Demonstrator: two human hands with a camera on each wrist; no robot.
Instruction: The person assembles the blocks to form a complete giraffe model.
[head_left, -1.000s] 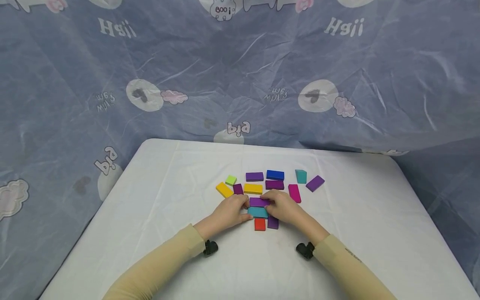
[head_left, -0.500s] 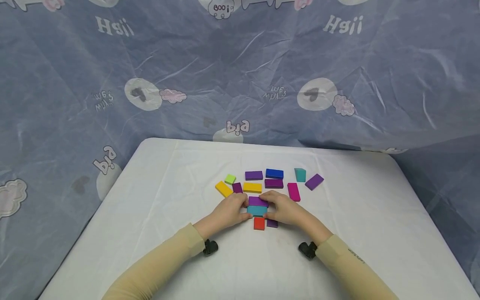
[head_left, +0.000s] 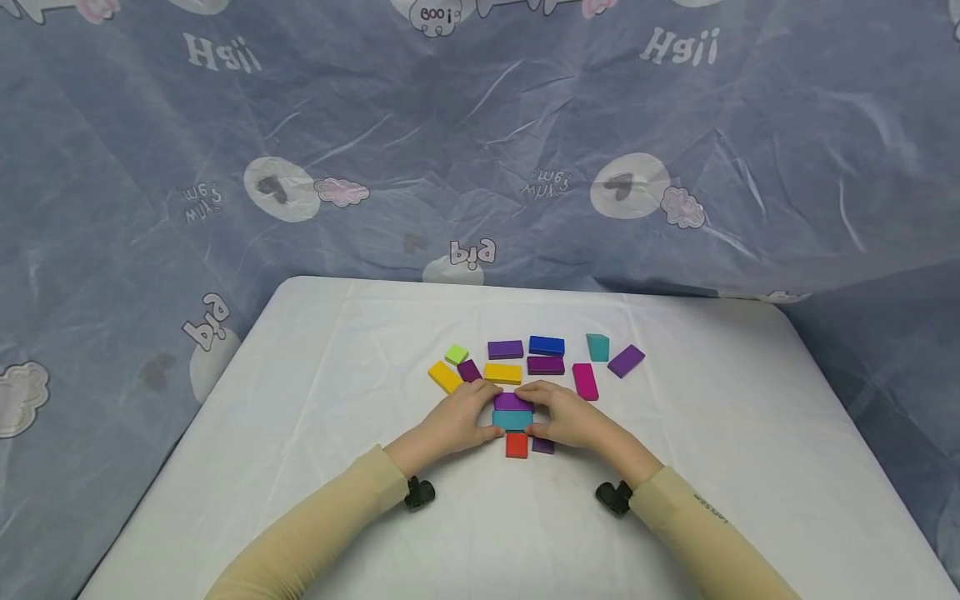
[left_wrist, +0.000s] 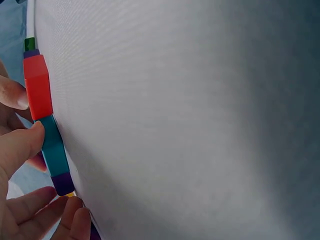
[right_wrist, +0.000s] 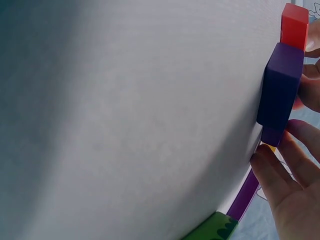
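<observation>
A teal block [head_left: 512, 420] and a purple block [head_left: 513, 402] lie long side to long side on the table. My left hand [head_left: 457, 417] grips the pair at the left end, its thumb against the teal block's near corner and its fingers by the purple block. From the right end my right hand [head_left: 566, 414] holds the same pair, thumb near, index finger on the purple block's far edge. A red block [head_left: 517, 446] touches the teal block's near side. Beside it is a dark purple block [right_wrist: 282, 85], partly under the right hand in the head view.
Beyond the hands lie a yellow block [head_left: 502, 373], a plum block [head_left: 545, 365], a blue block [head_left: 547, 345] and a magenta block [head_left: 585, 382]. A small dark plum block [head_left: 469, 371] is by the left fingertips. The white table [head_left: 360, 350] meets a blue-grey patterned cloth.
My left fingers have shifted forward, and the small dark plum block beside them has moved slightly away and turned. My right thumb has slid to the teal block's near corner, covering more of the dark purple block.
</observation>
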